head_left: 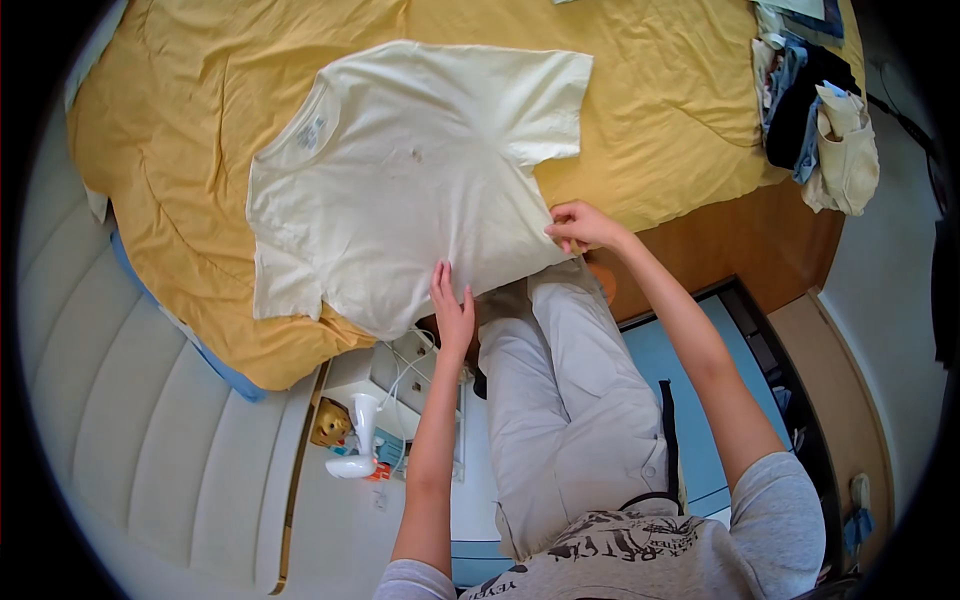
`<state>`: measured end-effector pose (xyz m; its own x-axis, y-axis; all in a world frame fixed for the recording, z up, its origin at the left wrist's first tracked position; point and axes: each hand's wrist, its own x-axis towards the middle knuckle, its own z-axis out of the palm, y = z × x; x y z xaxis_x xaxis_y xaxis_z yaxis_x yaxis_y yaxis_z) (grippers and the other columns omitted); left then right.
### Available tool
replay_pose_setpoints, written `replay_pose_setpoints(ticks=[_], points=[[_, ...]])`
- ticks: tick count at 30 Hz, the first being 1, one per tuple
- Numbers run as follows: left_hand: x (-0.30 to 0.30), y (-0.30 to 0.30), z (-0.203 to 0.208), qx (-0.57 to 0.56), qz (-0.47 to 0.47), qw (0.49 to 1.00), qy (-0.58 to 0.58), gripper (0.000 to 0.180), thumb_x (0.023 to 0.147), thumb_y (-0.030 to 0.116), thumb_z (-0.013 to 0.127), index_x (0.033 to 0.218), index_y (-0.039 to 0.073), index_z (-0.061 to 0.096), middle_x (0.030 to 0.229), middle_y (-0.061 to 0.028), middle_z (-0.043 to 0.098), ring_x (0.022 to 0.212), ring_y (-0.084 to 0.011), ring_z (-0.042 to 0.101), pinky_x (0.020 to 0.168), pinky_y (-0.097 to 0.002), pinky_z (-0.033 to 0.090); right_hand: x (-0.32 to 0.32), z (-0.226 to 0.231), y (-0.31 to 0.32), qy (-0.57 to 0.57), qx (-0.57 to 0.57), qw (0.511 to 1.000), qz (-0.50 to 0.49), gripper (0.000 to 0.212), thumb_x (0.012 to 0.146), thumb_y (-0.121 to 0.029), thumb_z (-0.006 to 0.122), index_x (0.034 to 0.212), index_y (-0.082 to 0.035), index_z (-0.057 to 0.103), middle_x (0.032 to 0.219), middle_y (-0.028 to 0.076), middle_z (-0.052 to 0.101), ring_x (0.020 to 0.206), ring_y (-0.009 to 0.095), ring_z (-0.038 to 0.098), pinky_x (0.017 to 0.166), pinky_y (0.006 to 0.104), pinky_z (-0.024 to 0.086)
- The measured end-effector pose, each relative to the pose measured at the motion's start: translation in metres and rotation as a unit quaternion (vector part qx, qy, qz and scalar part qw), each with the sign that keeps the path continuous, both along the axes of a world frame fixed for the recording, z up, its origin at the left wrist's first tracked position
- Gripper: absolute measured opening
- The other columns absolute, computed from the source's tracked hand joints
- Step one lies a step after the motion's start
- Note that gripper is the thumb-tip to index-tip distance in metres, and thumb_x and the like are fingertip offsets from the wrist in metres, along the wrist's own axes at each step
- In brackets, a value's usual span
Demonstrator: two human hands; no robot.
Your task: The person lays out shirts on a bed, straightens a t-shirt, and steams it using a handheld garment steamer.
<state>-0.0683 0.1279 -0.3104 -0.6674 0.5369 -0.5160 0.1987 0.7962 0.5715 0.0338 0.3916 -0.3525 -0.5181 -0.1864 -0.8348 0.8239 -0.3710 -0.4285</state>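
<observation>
A cream short-sleeved T-shirt (400, 170) lies spread on the bed, its neckline toward the left and its hem toward me on the right. My left hand (453, 308) rests with fingers stretched out on the shirt's near edge, close to the hem. At the hem's right corner my right hand (582, 228) pinches the shirt fabric between thumb and fingers. A small dark mark shows on the shirt's chest.
A yellow quilt (680, 100) covers the bed. Folded clothes (800, 110) are piled at its far right corner. A padded cream headboard (130, 420) runs along the left. Below it, a white nightstand (372, 385) stands near a white lamp-like device (362, 425) and cables.
</observation>
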Motion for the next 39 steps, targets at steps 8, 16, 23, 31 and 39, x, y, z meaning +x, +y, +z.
replay_pose_setpoints(ticks=[8, 16, 23, 31, 39], points=[[-0.005, -0.077, -0.011, 0.019, -0.023, 0.995, 0.093, 0.047, 0.074, 0.006, 0.049, 0.119, 0.002, 0.034, 0.120, -0.0144, 0.035, 0.110, -0.0309, 0.035, 0.090, -0.0374, 0.030, 0.013, 0.000, -0.015, -0.019, 0.067, 0.996, 0.050, 0.011, 0.074, -0.015, 0.051, 0.071, -0.004, 0.053, 0.054, 0.001, 0.052, 0.044, 0.007, 0.051, 0.034, 0.0189, 0.027], [0.036, -0.169, -0.045, 0.036, -0.012, 0.987, 0.154, 0.042, 0.073, 0.007, 0.050, 0.114, 0.007, 0.042, 0.116, -0.0117, 0.038, 0.104, -0.0292, 0.038, 0.087, -0.0375, 0.033, 0.099, -0.045, -0.068, -0.147, 0.143, 0.943, 0.261, 0.026, 0.070, -0.011, 0.048, 0.092, 0.001, 0.053, 0.065, 0.008, 0.058, 0.049, 0.011, 0.052, 0.040, 0.0237, 0.036], [0.146, -0.247, -0.164, -0.133, -0.058, 0.958, -0.246, 0.032, 0.076, 0.023, 0.047, 0.103, 0.007, 0.050, 0.104, -0.0177, 0.049, 0.090, -0.0328, 0.051, 0.074, -0.0404, 0.043, 0.286, -0.218, -0.125, -0.174, 0.377, 0.810, 0.414, 0.060, 0.069, -0.028, 0.057, 0.120, -0.006, 0.036, 0.110, 0.022, 0.046, 0.097, 0.030, 0.048, 0.081, 0.0359, 0.041], [0.075, -0.228, -0.156, 0.014, 0.048, 0.998, 0.037, 0.038, 0.080, 0.022, 0.046, 0.113, 0.004, 0.042, 0.106, -0.0163, 0.046, 0.092, -0.0332, 0.047, 0.078, -0.0394, 0.039, 0.333, -0.309, -0.166, -0.082, 0.468, 0.660, 0.582, 0.056, 0.070, -0.033, 0.058, 0.115, -0.003, 0.042, 0.119, 0.021, 0.040, 0.104, 0.030, 0.045, 0.084, 0.0340, 0.038], [0.089, -0.217, -0.170, -0.024, 0.028, 0.982, 0.185, 0.038, 0.077, 0.028, 0.051, 0.107, 0.005, 0.047, 0.089, -0.0120, 0.051, 0.081, -0.0275, 0.050, 0.068, -0.0357, 0.041, 0.270, -0.385, -0.126, 0.010, 0.491, 0.652, 0.578, 0.051, 0.072, -0.031, 0.057, 0.113, -0.004, 0.044, 0.117, 0.020, 0.043, 0.102, 0.029, 0.047, 0.083, 0.0334, 0.039]])
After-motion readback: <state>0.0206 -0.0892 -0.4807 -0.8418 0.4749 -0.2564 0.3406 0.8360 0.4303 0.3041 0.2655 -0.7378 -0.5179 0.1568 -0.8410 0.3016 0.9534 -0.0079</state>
